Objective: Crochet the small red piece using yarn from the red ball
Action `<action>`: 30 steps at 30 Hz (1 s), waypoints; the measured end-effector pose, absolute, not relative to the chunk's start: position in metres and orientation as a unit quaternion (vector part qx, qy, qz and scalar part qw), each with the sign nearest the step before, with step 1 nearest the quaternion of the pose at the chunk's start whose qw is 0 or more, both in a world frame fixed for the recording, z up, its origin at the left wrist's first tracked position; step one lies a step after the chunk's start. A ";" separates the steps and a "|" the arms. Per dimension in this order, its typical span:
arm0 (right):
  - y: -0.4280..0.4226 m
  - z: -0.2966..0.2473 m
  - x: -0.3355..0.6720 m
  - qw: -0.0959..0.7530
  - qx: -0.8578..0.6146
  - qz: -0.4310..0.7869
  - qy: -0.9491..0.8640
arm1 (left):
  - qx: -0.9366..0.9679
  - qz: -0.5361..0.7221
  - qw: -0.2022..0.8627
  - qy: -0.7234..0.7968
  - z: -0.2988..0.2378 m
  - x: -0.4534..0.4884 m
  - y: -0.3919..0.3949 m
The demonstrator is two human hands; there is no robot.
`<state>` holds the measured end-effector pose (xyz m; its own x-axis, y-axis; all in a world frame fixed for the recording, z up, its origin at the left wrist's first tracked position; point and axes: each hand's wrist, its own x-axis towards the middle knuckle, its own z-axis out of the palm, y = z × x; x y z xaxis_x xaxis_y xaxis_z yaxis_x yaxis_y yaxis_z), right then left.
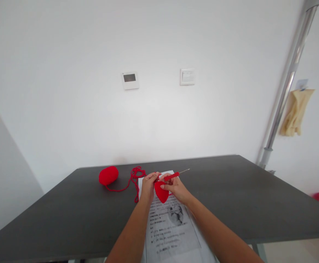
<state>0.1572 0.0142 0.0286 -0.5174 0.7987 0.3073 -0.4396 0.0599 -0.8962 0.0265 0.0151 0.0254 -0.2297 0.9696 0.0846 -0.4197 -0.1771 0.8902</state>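
A red heart-shaped piece (161, 192) of yarn work is held between the person's two hands, over the upper part of a printed sheet; whether it touches the paper I can't tell. Its narrow end points down toward the person, its broad end away, so the long axis runs nearly straight out from the body, the point leaning slightly to the right. The left hand (149, 182) is pinched on the piece's upper left edge, fingertips drawn together. The right hand (175, 187) lays its thumb on the right side of the heart and also grips a crochet hook (172, 176), whose red handle slants across above the piece, the thin metal shaft pointing up and to the right, away from the heart. The hands are close together. Beneath them, the printed sheet (165, 233) shows lines of text and a grey picture. To the left, a loosely looped red strand (125, 188) trails back to a red yarn ball (108, 175), which sits near the far edge of the dark table (225, 190). On the white wall beyond are a small display panel (130, 80) and a switch (187, 77); farther right, pale yellow gloves (298, 113) hang beside a slanting metal pipe (282, 98).
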 end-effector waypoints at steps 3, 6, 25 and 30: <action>0.014 0.029 0.157 0.458 -0.147 0.674 -0.560 | 0.363 0.671 0.515 0.390 0.025 0.028 0.014; 0.012 0.030 0.157 0.448 -0.152 0.678 -0.563 | 0.375 0.660 0.522 0.389 0.023 0.027 0.014; 0.042 0.027 0.189 0.564 -0.238 0.679 -0.406 | 0.389 0.648 0.113 0.645 0.005 -0.020 0.031; 0.035 0.029 0.185 0.528 -0.231 0.692 -0.435 | 0.463 0.669 0.169 0.556 0.014 0.005 0.025</action>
<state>0.1850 0.0348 0.0292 -0.3355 0.9314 0.1409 -0.5302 -0.0631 -0.8455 0.0049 0.0253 0.0141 -0.5148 0.7408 0.4314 0.2885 -0.3242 0.9009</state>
